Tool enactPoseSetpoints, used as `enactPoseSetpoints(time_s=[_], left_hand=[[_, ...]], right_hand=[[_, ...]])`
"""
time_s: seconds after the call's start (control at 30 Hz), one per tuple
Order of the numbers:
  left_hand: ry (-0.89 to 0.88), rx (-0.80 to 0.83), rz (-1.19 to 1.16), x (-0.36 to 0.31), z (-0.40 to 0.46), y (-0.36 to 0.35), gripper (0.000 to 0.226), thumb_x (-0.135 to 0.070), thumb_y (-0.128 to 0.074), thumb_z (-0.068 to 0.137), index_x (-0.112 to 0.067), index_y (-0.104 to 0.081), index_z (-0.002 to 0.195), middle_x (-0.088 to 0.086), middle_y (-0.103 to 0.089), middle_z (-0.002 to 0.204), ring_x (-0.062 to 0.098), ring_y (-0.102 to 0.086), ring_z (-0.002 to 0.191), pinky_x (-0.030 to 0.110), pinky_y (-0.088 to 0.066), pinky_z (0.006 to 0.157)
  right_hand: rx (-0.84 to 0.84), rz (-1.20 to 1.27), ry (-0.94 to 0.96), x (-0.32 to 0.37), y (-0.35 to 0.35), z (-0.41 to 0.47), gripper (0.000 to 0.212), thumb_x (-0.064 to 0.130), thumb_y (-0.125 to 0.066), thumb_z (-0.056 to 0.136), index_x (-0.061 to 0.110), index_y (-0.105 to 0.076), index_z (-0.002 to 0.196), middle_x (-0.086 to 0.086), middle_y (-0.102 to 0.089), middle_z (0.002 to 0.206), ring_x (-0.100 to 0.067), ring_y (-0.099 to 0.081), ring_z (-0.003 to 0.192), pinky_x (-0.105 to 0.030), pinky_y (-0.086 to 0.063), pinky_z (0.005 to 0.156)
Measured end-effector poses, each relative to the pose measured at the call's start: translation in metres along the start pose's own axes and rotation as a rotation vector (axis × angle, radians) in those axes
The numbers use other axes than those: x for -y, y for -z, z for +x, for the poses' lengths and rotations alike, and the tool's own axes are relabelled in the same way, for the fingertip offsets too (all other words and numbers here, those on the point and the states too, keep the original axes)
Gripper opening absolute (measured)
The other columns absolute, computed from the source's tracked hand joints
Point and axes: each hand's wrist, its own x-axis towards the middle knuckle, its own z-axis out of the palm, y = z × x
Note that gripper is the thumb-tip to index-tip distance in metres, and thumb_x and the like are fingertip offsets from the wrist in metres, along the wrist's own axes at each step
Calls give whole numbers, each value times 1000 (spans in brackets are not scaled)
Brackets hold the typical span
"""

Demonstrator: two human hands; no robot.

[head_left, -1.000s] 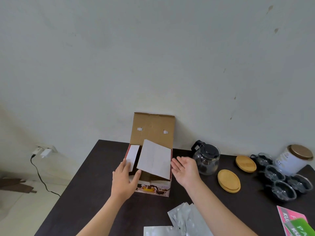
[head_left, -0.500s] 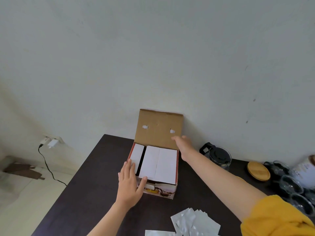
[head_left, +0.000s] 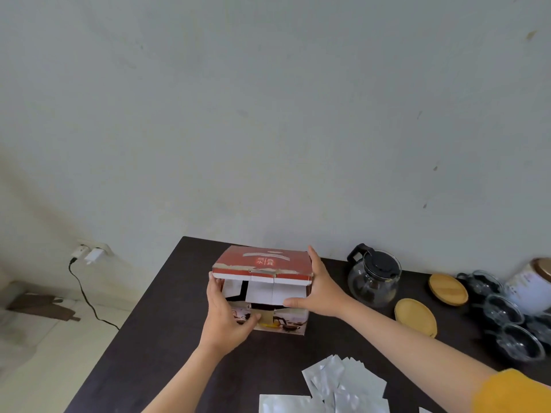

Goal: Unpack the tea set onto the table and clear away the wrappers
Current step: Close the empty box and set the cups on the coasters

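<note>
Red cardboard box [head_left: 262, 286] sat at the table's [head_left: 143, 347] 11 o'clock, lid nearly down. Left hand [head_left: 225, 318] gripped its front; right hand [head_left: 320, 289] clasped the lid corner. Closing step judged underway; next, press the lid flat, then gather the foil wrappers [head_left: 343, 383].

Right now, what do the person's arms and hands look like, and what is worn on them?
Both forearms are bare. The left hand and the right hand wear no gloves, and no rings or watch show. A yellow sleeve covers the right upper arm only; no sleeve shows on the left arm.
</note>
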Motion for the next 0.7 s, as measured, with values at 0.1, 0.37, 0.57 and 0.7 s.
enactPoseSetpoints(time_s=[0.1, 0.37, 0.57, 0.7], left_hand=[[123, -6, -93, -5, -1, 8, 130, -38, -85, 65, -23, 15, 149, -2, -15, 156, 14, -20, 143, 35, -28, 114], [203, 4, -6, 2, 4, 27, 74, -17, -70, 85, -16, -29, 146, 0, -43, 145, 18, -43, 132, 39, -42, 107], [167, -21, 36, 4, 8, 27, 64, -11, -66, 87, -13, -36, 144, 2, -40, 149, 20, -42, 134, 38, -40, 108], [145, -23, 34, 7, 6, 25, 67, -12, -67, 87, -12, -35, 145, 2, -34, 152, 18, -35, 138, 38, -38, 110]], right_hand=[[35, -66, 24, -6, -4, -10, 131, 57, -82, 60, 35, 12, 148, 8, -10, 156, -13, -17, 143, -42, -25, 117], [21, -160, 19, -17, -20, -13, 84, 52, -57, 88, 30, -6, 152, 1, 8, 160, -16, -6, 147, -32, -26, 114], [-5, -201, 18, -20, -29, -14, 74, 49, -52, 92, 28, -12, 151, 1, 9, 160, -17, -14, 146, -32, -30, 113], [-43, -191, 20, -28, -36, -12, 75, 52, -52, 91, 30, -14, 151, 2, 7, 160, -17, -15, 146, -32, -33, 113]])
